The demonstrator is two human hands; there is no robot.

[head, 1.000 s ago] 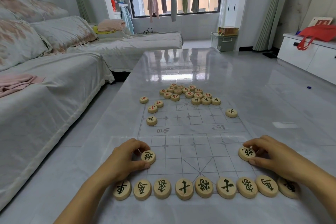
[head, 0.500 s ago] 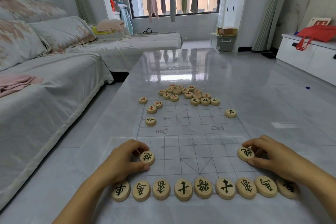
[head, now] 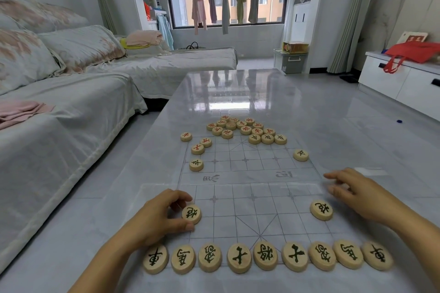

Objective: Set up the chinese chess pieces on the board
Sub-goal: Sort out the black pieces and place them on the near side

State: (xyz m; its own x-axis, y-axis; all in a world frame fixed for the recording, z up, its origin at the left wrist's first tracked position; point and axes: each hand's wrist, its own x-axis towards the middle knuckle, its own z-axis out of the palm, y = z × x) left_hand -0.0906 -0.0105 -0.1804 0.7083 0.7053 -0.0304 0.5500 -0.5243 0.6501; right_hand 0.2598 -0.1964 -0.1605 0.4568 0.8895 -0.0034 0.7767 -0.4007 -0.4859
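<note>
Right hand (head: 362,195) lifted off right cannon piece (head: 321,210), fingers loose, left hand (head: 159,216) pinching left cannon piece (head: 191,214), far pile (head: 245,129) illegible

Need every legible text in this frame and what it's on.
"車 馬 象 士 將 士 象 馬 車": near row, one per piece, left to right.
"炮", likely: left cannon piece, pinched by left hand; right cannon piece.
"河": board, river band.
Red ink on far pile: too small.
Text on red card: blurred.

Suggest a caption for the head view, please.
Left hand pinches one cannon piece; right hand is open beside the other cannon.
</note>
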